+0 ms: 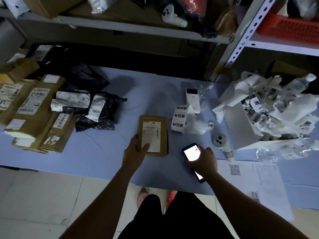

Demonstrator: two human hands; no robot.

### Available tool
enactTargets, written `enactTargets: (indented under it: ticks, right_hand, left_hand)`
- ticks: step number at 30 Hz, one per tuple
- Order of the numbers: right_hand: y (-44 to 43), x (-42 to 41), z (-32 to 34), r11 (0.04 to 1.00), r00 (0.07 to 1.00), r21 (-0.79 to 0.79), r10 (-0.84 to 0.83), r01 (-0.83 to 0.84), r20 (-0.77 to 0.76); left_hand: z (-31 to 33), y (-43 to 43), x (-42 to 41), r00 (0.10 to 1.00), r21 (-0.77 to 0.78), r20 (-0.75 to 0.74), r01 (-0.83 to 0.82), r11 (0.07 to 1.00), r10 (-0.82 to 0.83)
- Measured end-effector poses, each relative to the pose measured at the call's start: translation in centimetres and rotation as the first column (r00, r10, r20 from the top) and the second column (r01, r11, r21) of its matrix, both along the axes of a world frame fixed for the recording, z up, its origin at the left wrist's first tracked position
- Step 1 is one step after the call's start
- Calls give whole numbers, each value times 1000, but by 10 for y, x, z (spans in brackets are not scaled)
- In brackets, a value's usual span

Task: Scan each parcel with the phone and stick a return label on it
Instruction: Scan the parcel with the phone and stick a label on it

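Observation:
A small brown cardboard parcel (158,125) with a white shipping label lies on the blue sheet (107,152) in the middle. My left hand (135,151) grips its near left corner, thumb on the label. My right hand (203,160) holds a phone (190,153) with a bright white screen, just right of the parcel and low over the sheet. A strip of white return labels (180,118) with black characters curls out of a white label printer (193,99) beyond the phone.
Brown boxes (32,114) and black mailer bags (91,107) pile up at the left. A white box of crumpled label backing (269,114) stands at the right, with plastic bottles. A grey handheld device (222,144) and a QR-code paper (241,171) lie near the phone. Metal shelving rises behind.

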State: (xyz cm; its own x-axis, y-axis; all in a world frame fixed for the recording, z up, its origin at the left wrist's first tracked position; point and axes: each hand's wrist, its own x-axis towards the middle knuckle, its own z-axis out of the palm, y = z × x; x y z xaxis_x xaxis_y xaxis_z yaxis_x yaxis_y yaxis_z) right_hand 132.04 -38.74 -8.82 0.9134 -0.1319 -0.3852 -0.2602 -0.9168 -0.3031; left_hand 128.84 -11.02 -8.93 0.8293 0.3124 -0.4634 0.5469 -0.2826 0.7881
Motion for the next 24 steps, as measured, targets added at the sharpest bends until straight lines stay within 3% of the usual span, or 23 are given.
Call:
enactTargets:
  ticks: [3, 6, 10, 13, 15, 17, 20, 24]
  right_hand:
    - [-3, 5, -12, 999, 1000, -23, 26, -26, 14]
    - [-5, 10, -21, 986, 990, -112, 132, -127, 43]
    - [-7, 26, -23, 974, 973, -111, 209, -198, 97]
    - [7, 57, -13, 974, 980, 223, 2, -47, 199]
    - [22, 88, -5, 867, 966, 485, -210, 112, 153]
    - [37, 118, 4, 714, 949, 664, -314, 222, 20]
    - [49, 147, 8, 629, 939, 725, -335, 281, -74]
    - [51, 144, 15, 572, 976, 801, -208, 178, -69]
  left_hand:
    - [1, -13, 5, 1000, -15, 7, -21, 1000, 22]
    - [4, -16, 9, 999, 50, 36, -28, 998, 26]
    - [9, -14, 13, 996, 121, 50, -77, 990, 72]
    - [18, -16, 20, 989, 240, 93, -137, 961, 118]
    - [28, -21, 26, 983, 317, 145, -154, 936, 113]
    - [40, -26, 35, 980, 378, 185, -141, 915, 74]
    - [57, -37, 50, 975, 419, 221, -104, 902, 9]
    - [71, -53, 69, 976, 329, 216, -63, 942, -10]
